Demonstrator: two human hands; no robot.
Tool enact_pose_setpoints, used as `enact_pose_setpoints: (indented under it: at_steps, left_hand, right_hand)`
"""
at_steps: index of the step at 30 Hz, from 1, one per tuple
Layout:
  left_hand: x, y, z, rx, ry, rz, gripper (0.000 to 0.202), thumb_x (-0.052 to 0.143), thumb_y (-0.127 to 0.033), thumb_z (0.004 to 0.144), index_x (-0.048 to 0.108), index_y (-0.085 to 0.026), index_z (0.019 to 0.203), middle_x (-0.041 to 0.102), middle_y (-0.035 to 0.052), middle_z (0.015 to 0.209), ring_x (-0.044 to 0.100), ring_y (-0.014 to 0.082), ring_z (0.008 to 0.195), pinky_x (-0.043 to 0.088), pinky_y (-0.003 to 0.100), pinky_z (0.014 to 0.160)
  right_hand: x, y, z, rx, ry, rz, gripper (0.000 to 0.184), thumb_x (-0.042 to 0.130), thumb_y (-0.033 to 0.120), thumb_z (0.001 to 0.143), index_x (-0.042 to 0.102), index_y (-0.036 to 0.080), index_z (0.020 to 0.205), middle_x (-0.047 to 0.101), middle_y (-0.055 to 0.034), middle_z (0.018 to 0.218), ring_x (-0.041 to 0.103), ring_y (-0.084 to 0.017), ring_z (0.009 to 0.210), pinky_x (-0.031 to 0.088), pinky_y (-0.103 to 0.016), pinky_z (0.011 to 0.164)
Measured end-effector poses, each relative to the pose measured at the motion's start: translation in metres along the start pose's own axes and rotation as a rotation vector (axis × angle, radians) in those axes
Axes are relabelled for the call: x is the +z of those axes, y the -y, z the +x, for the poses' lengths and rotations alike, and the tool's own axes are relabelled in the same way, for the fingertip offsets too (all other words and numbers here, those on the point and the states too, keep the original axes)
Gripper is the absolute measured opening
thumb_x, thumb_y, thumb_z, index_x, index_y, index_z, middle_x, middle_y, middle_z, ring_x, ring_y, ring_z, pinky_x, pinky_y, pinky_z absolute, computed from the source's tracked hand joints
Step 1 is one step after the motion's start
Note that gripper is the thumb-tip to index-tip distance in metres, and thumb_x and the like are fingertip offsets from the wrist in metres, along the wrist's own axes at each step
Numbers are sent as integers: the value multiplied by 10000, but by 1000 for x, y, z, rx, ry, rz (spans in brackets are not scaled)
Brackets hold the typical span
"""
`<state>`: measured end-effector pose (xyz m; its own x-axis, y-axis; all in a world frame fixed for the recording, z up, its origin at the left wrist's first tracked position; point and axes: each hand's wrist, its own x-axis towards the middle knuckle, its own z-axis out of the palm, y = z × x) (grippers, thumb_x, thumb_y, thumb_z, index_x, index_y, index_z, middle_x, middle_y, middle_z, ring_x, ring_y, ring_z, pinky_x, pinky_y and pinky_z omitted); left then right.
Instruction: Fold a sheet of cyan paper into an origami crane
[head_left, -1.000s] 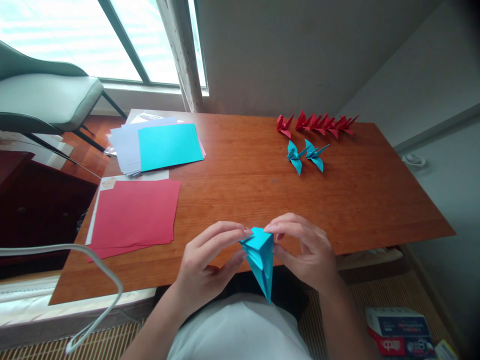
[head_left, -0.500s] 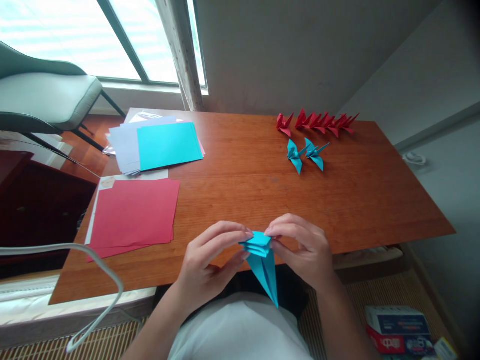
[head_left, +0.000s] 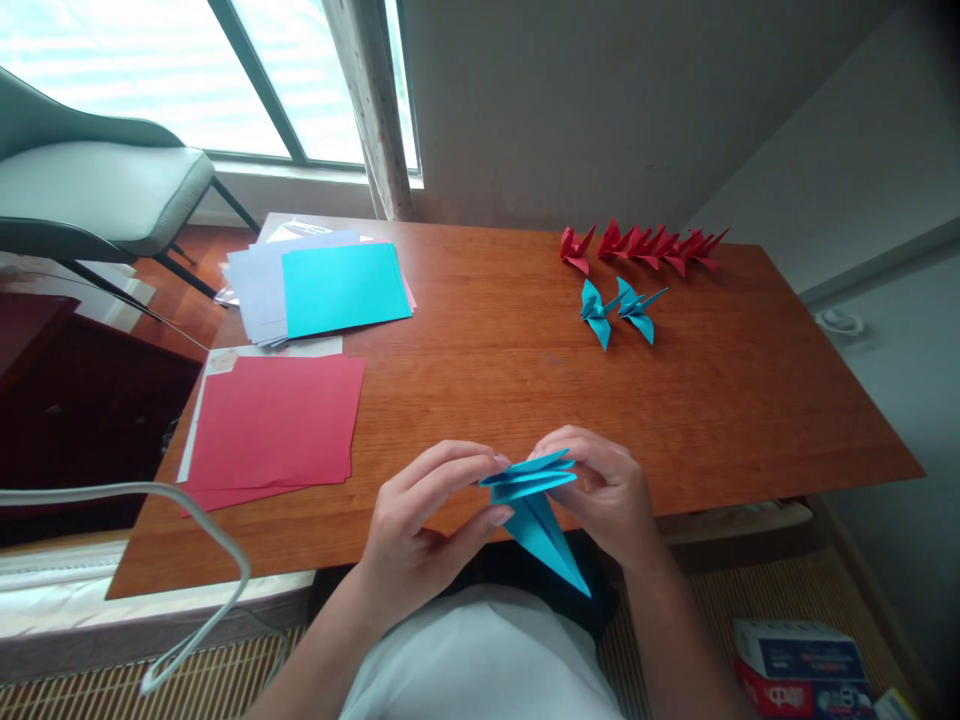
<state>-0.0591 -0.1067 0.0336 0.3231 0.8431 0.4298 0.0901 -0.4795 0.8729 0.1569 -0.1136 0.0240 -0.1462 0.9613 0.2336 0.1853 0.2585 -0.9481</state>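
Observation:
Just over the table's near edge, a partly folded piece of blue origami paper (head_left: pixel 541 530) is between my hands, its long point angled down toward my body and its layered flaps fanned on top. My left hand (head_left: pixel 431 510) pinches its left side between thumb and fingers. On the other side my right hand (head_left: pixel 604 490) has its fingers closed at the paper's back right; the flaps partly cover those fingertips. Farther off on the table stand two blue paper cranes (head_left: pixel 598 314) and a row of several red paper cranes (head_left: pixel 660 247).
Blue sheets (head_left: pixel 349 290) lie over white paper at the left back of the wooden table (head_left: pixel 465 350). Closer in is a stack of red sheets (head_left: pixel 277 420). A white cable (head_left: pixel 217 540) arcs past the near left corner. Boxes (head_left: pixel 802 665) sit low at the right.
The blue origami has turned, its point swinging right and its upper flaps now spreading apart to the right. My right fingers have shifted behind it. The view has moved slightly.

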Motion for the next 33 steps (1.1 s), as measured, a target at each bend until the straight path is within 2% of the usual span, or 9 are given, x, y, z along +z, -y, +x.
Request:
enact_pose_setpoints:
  at_steps: [7,11,13,17,21,23,26,29,33]
  left_hand:
    - [5,5,-2,-150,-77,-72,263,669,-75,884,632,-216,1103,709,44,981,683,134,827,585,234,752]
    - [1,8,2,-221,20,-164,45,623,-155,932,656,-186,932,703,85,961,685,176,848,577,271,731]
    - [-1,10,5,-249,87,-167,98,606,-185,947,694,-185,904,714,98,973,683,189,861,568,282,737]
    - [-2,12,6,-357,120,-211,166,599,-247,966,746,-192,1023,730,106,1017,686,202,897,556,277,742]
    - [1,13,6,-429,88,-219,224,604,-331,968,756,-172,1013,737,107,1009,689,218,889,556,286,728]
    - [1,12,7,-430,75,-193,263,569,-355,986,761,-175,992,742,100,1025,690,224,908,557,304,774]
    - [1,11,6,-400,80,-187,276,552,-365,996,757,-181,993,737,95,1057,686,221,939,551,317,842]
    - [6,14,2,-401,47,-261,232,681,-344,922,713,-199,1100,708,85,1073,686,212,938,564,306,814]
    - [20,18,-4,-495,-97,-381,631,778,-266,842,491,-259,1404,661,76,1174,681,178,925,577,305,814]
  right_hand:
    - [9,-10,-8,116,-79,68,99,716,285,893,631,241,918,676,-15,845,656,-163,792,564,-282,719]
    - [8,-9,-8,53,-58,76,96,647,254,931,567,246,878,644,-5,831,639,-158,792,550,-281,705]
    - [5,-6,-4,5,27,0,44,616,244,949,627,244,906,661,-18,840,636,-168,796,538,-298,707]
    - [-1,-1,1,-2,138,-101,144,574,280,983,713,243,989,693,-31,886,642,-174,804,520,-312,730]
    - [0,0,1,59,132,-42,395,455,516,1020,732,236,1046,697,-51,932,641,-193,837,512,-321,739]
    - [2,0,0,76,131,-37,439,505,602,971,722,232,1067,692,-58,956,636,-205,846,514,-327,735]
    - [6,-1,-1,104,105,-81,270,705,471,888,690,230,1007,674,-39,931,625,-189,822,520,-307,724]
    - [12,-5,-2,170,35,-26,151,728,346,882,642,224,903,662,-27,899,633,-176,825,544,-297,745]
    - [24,-13,-6,282,-116,210,231,782,318,834,578,237,904,648,-9,913,652,-162,829,577,-289,757]
